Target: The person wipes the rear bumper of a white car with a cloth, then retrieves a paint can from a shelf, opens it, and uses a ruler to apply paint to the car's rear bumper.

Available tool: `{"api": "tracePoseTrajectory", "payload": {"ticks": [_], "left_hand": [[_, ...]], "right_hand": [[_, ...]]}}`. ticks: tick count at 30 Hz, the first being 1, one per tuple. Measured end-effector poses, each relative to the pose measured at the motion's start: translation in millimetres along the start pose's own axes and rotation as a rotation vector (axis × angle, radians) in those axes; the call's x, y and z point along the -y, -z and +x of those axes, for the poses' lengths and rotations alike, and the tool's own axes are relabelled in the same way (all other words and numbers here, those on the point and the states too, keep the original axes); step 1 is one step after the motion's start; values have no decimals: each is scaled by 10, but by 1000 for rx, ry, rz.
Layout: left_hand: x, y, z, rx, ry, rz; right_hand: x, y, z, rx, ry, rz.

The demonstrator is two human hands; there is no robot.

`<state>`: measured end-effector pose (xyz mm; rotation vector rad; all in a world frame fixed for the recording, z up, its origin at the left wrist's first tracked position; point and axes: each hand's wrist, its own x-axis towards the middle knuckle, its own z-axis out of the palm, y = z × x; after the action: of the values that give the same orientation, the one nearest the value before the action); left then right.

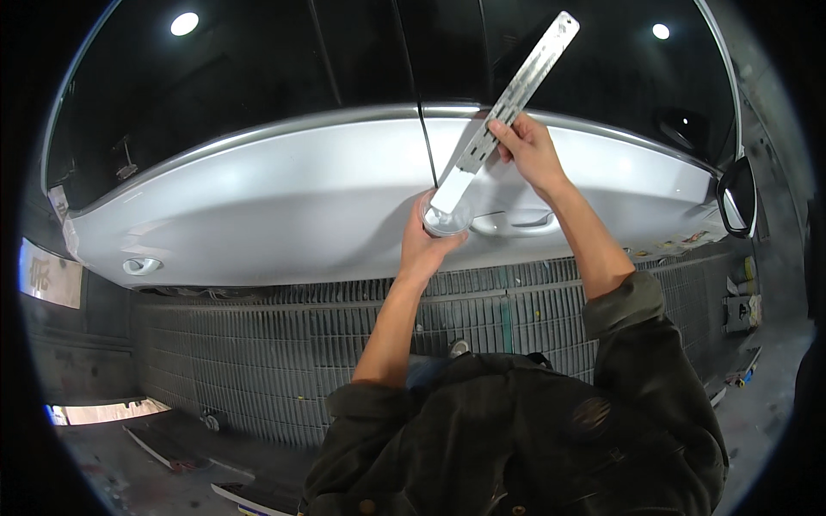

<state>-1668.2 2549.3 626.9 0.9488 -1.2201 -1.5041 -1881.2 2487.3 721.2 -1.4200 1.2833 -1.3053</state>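
My left hand (pixel 422 245) is wrapped round a clear plastic cup (pixel 450 223), held up in front of the white car's side. In my right hand (pixel 535 155) is a long flat metal mixing stick (pixel 521 90) with slots along it, pinched between thumb and fingers near its middle. The stick slants, its upper end toward the upper right. White liquid coats its lower end, which reaches into the cup's mouth. Some whitish material shows inside the cup; how full it is I cannot tell.
The white car (pixel 284 185) spans the far side, with door handles (pixel 529 225), dark windows (pixel 258 77) and a wing mirror (pixel 736 197) at the right. Below lies a slatted metal grate floor (pixel 249 353). Loose trim parts (pixel 245 499) rest at the lower left.
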Motion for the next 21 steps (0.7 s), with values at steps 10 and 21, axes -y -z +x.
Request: {"api": "tracePoseTrajectory", "payload": {"ticks": [10, 21], "left_hand": [[4, 7, -54, 8, 29, -78], [101, -1, 32, 26, -5, 11]], "right_hand": [[88, 25, 81, 54, -13, -128], [-5, 93, 96, 40, 31, 83]]}}
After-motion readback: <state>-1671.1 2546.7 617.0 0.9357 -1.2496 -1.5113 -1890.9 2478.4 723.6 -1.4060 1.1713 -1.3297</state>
